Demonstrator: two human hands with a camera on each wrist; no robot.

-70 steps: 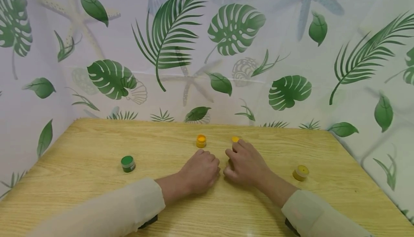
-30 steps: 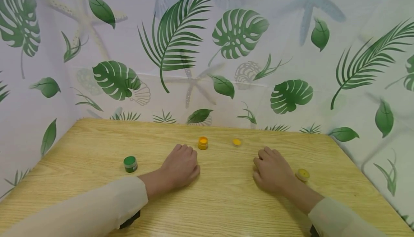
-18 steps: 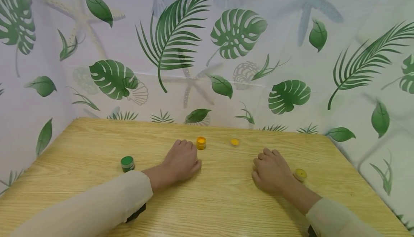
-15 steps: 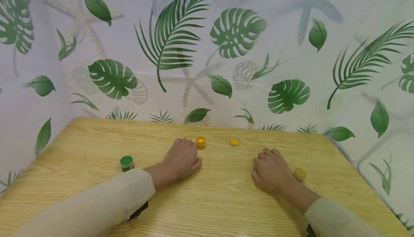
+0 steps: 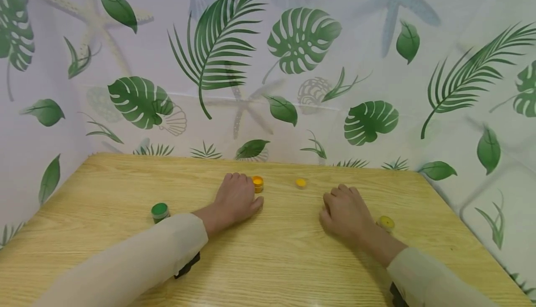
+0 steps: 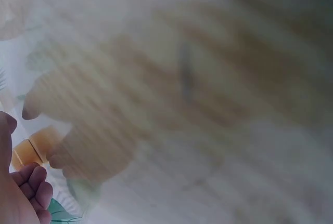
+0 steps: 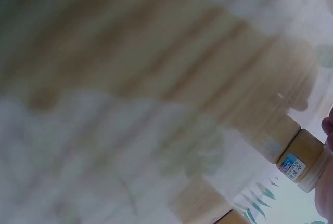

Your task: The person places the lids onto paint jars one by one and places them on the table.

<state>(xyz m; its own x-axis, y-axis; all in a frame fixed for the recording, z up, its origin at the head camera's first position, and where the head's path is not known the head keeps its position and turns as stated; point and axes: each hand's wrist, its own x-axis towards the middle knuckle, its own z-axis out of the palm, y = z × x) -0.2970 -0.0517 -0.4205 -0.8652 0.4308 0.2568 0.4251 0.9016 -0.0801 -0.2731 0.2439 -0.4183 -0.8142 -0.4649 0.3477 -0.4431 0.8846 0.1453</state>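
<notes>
In the head view my left hand (image 5: 236, 195) is over the table, its knuckles overlapping the left side of an open orange paint jar (image 5: 257, 184). In the left wrist view that paint jar (image 6: 30, 152) stands beyond the thumb and loosely curled fingers (image 6: 37, 183), with no grip showing. Farther right, my right hand (image 5: 345, 211) has bent fingers, palm side down. A labelled yellow-brown paint jar (image 7: 302, 156) with a pale lid shows against it in the right wrist view, partly covered by the hand; it is hidden in the head view.
A green paint jar (image 5: 160, 212) stands left, beside the left sleeve. Near the back lies a yellow lid (image 5: 300, 183). Another mustard-yellow jar (image 5: 386, 223) stands against the right wrist. A leaf-printed cloth (image 5: 247, 65) hangs behind the wooden table (image 5: 284, 270).
Both hands have drawn apart from the middle of the table. Lately the left hand has moved forward to the orange jar; the right hand has shifted only slightly. The head view has shifted a little.
</notes>
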